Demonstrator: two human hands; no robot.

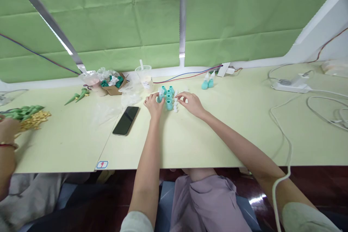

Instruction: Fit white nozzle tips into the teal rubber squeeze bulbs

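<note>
Near the table's far edge, left hand curls around a teal bulb. Right hand has its fingers narrowed at the white tips; I cannot tell whether they grip one. The bulb looks light, soft and squeezable, so hold it gently by its sides.

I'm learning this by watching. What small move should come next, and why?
Probably pinch one white tip with the right hand and lift it: its fingers rest on the tips, the left hand grips a teal bulb, and others stand uncapped.
</note>
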